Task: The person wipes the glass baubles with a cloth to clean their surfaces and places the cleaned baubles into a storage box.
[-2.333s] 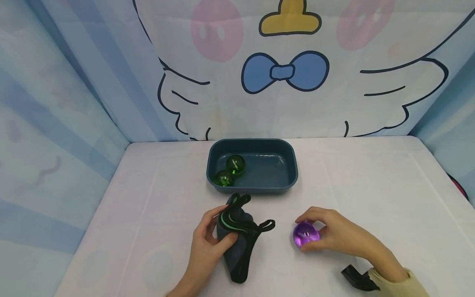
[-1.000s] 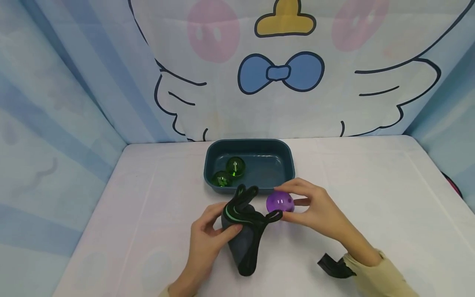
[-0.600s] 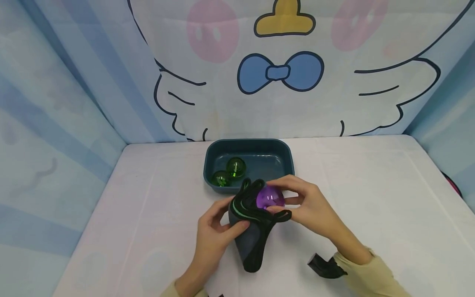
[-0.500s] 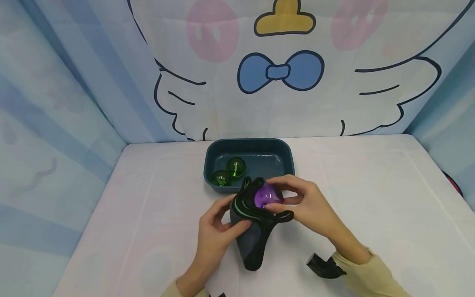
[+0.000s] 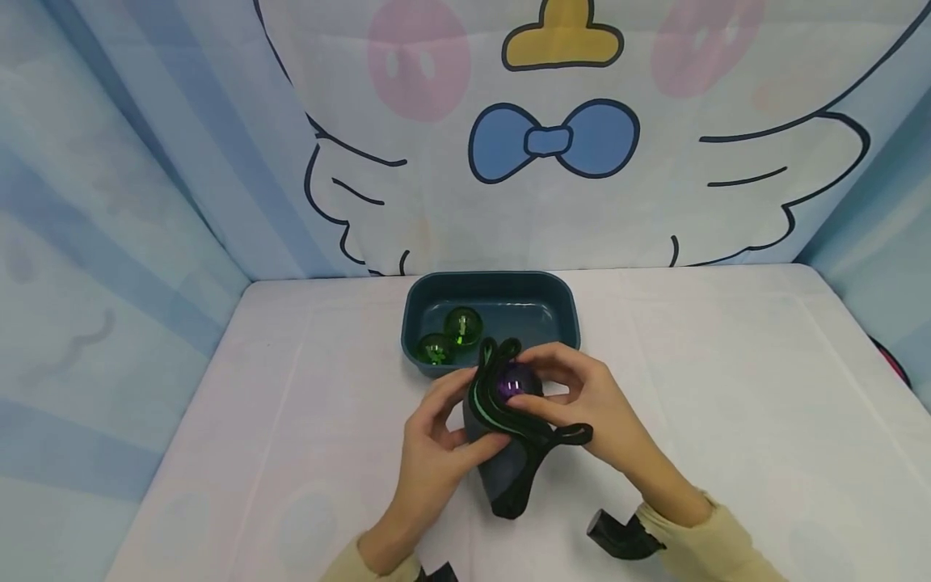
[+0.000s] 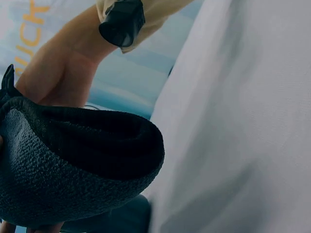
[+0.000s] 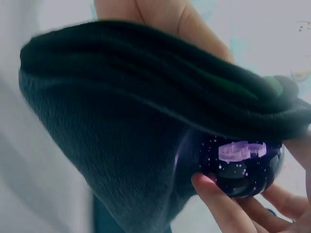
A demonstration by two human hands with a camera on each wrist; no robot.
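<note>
- Sliding into the mouth of the dark pouch [image 5: 502, 453], the purple ball [image 5: 511, 383] is now half hidden; a second ago it was just beside the opening, and earlier it sat on the bench to the right.
- Right hand [image 5: 582, 404] pinches the ball with curled fingers [image 7: 214, 194], and the right wrist view shows it wedged under the pouch's rim.
- Left hand [image 5: 436, 444] has a closed grip on the pouch, thumb and fingers holding the green-edged opening apart; the pouch has been lifted toward the tray since the earlier frames.
- I judge the insertion nearly done: the ball looks to need only a short push past the rim, then a release.
- Behind the hands, the dark blue tray [image 5: 563, 311] holds two green balls [image 5: 462, 325], unmoved.
- White bench [image 5: 727, 388] carries everything; a cartoon backdrop [image 5: 553, 141] hangs behind.
</note>
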